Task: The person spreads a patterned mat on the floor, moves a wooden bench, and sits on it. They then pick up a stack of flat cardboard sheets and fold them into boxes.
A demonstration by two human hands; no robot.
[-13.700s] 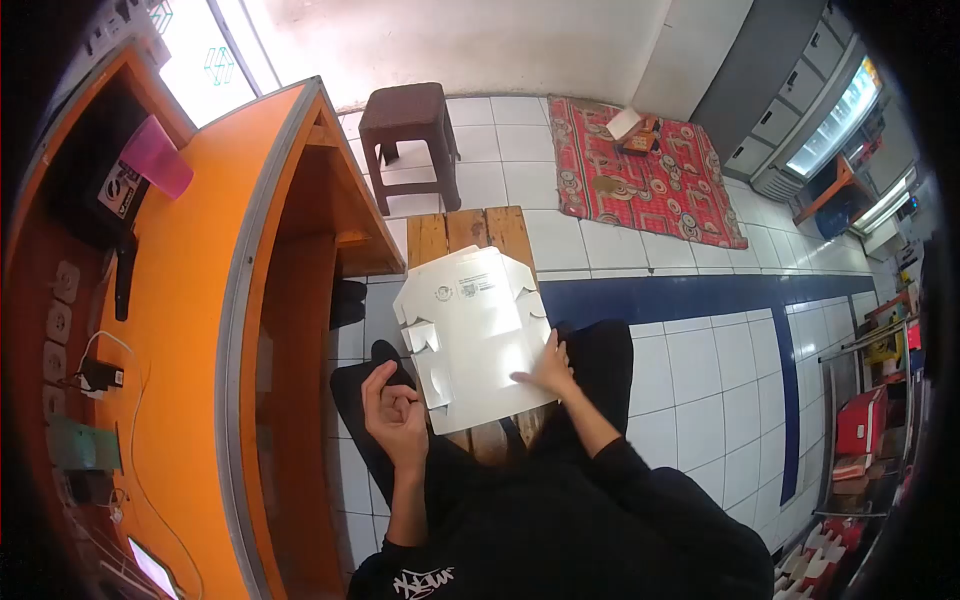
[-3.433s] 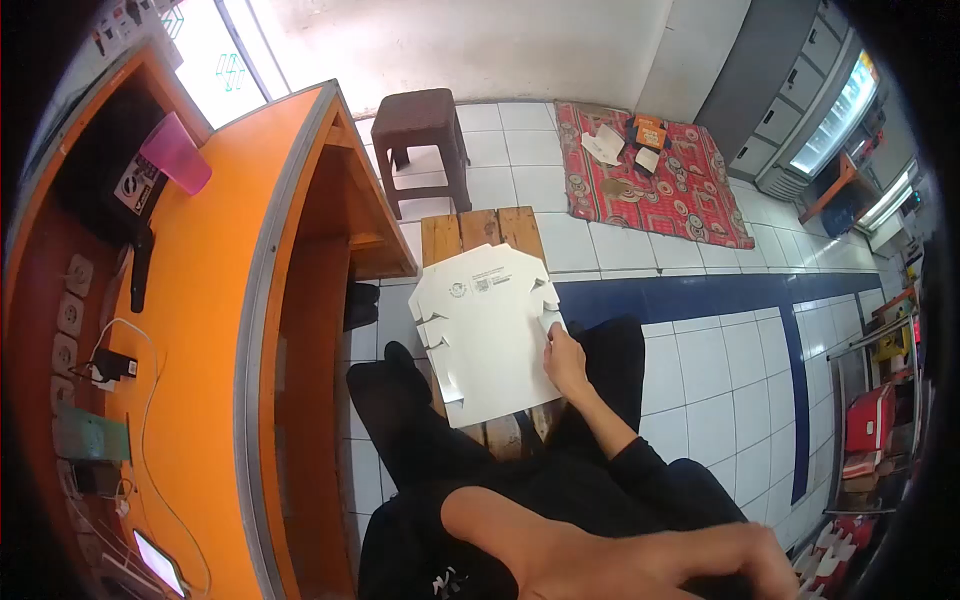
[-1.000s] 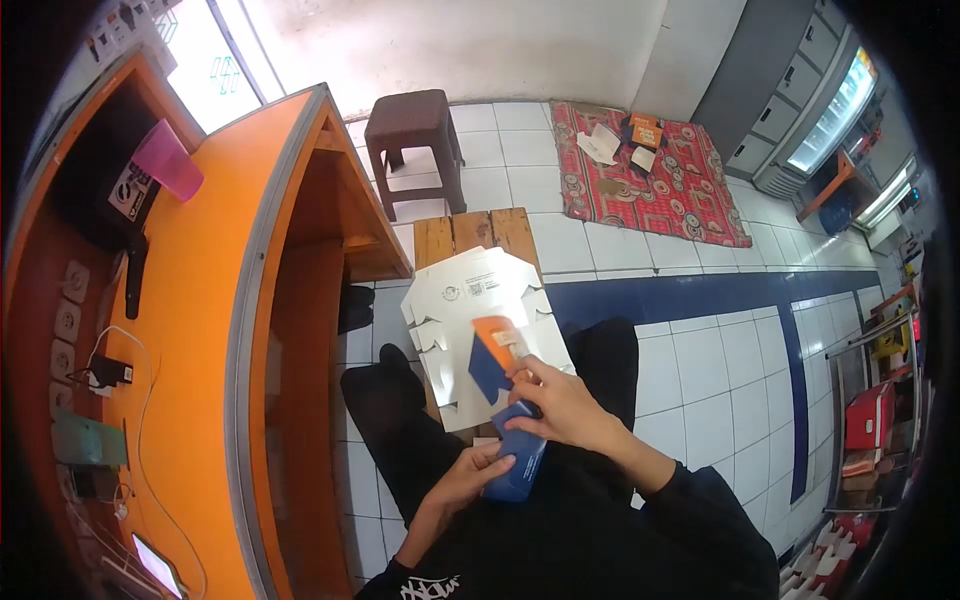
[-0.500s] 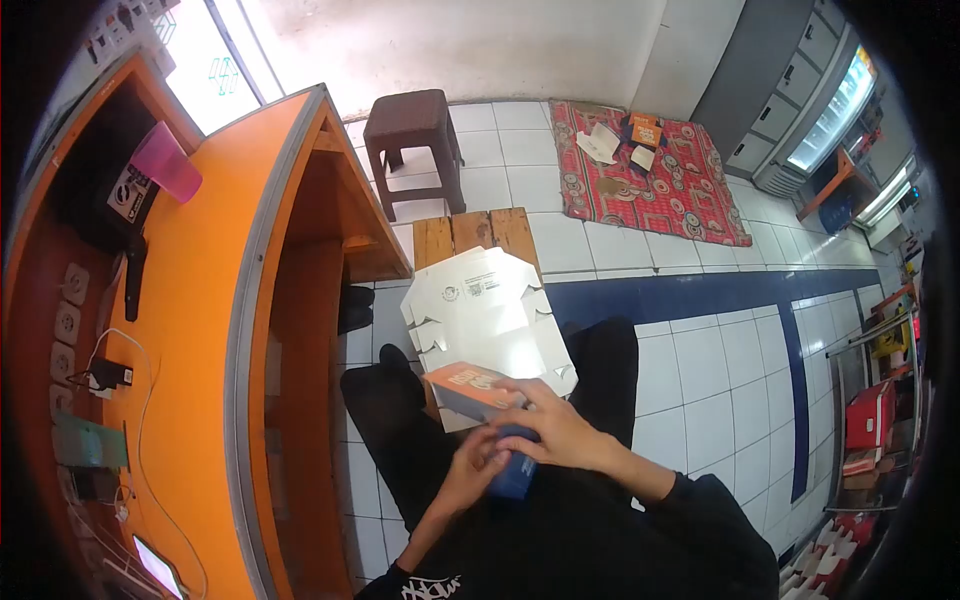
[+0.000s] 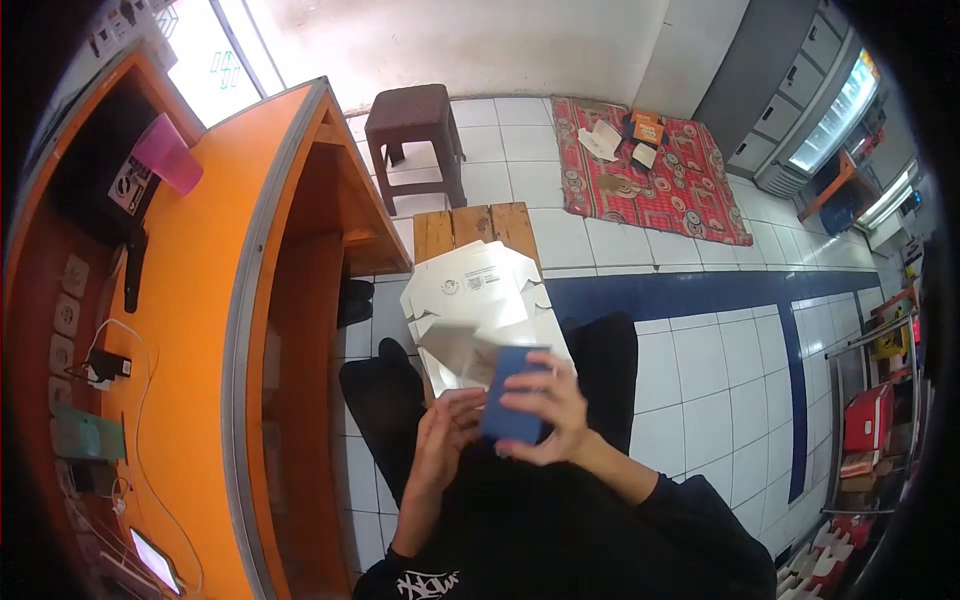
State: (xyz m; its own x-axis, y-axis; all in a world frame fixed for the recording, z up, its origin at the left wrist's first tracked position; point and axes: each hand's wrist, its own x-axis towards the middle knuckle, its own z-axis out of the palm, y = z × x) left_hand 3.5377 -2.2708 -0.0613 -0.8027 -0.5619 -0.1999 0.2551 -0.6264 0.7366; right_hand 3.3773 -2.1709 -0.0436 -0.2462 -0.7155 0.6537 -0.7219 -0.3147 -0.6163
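A small carton shows a dark blue side [image 5: 512, 388] toward me, raised above my lap. My right hand [image 5: 550, 408] grips it from the right, its fingers wrapped across the blue side. Close to the carton's lower left is my left hand [image 5: 447, 440], fingers loosely curled and slightly apart; whether it touches the carton is unclear. Pale flaps stand out above the carton. Flat white cardboard sheets [image 5: 465, 290], with printing near the far end, lie stacked on a wooden bench [image 5: 490, 226] between my legs.
An orange counter [image 5: 195, 300] runs along the left, bearing a pink cup [image 5: 168, 155]. A brown stool [image 5: 410, 112] stands beyond the bench. Farther right, a red patterned mat [image 5: 680, 190] carries an orange box [image 5: 647, 128] and papers. A red container [image 5: 868, 418] is at the far right.
The carton has been turned so its blue side faces me instead of its orange one. My right hand now wraps round it, while my left hand has moved a little left, its fingers looser.
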